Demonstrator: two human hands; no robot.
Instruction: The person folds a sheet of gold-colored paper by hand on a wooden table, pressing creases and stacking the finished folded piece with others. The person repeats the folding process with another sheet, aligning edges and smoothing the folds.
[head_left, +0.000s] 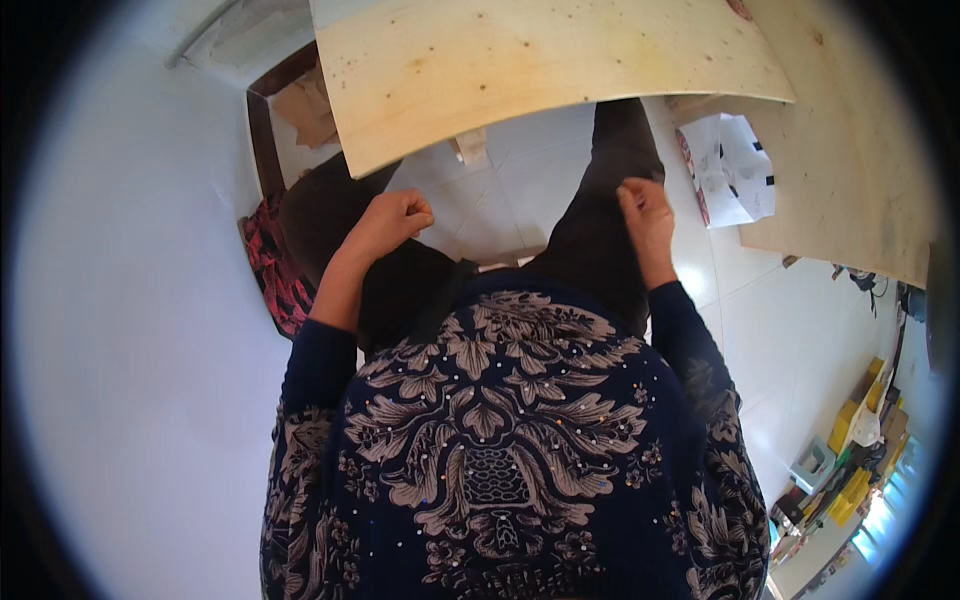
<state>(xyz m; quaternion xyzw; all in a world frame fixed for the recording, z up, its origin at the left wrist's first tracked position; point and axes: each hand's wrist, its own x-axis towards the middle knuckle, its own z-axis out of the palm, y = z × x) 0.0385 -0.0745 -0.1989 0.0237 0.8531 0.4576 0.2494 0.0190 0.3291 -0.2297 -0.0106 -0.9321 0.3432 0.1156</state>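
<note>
My left hand (398, 216) is above my left thigh, its fingers curled loosely into a fist. Nothing shows in it. On the other side, my right hand (648, 214) is over my right thigh, fingers bent inward, also with no object visible. The two hands are well apart. Ahead of both is the near edge of a pale wooden board (540, 50), and neither hand touches it. Dark trousers (590, 215) cover my legs, which reach under the board.
A white bag (728, 170) hangs by the board's right side. Red-and-black patterned cloth (275, 265) lies beside my left leg, near a dark wooden frame (262, 140) with brown paper (305, 112). Far right, a grey plastic stool (812, 463) stands near yellow items (850, 495).
</note>
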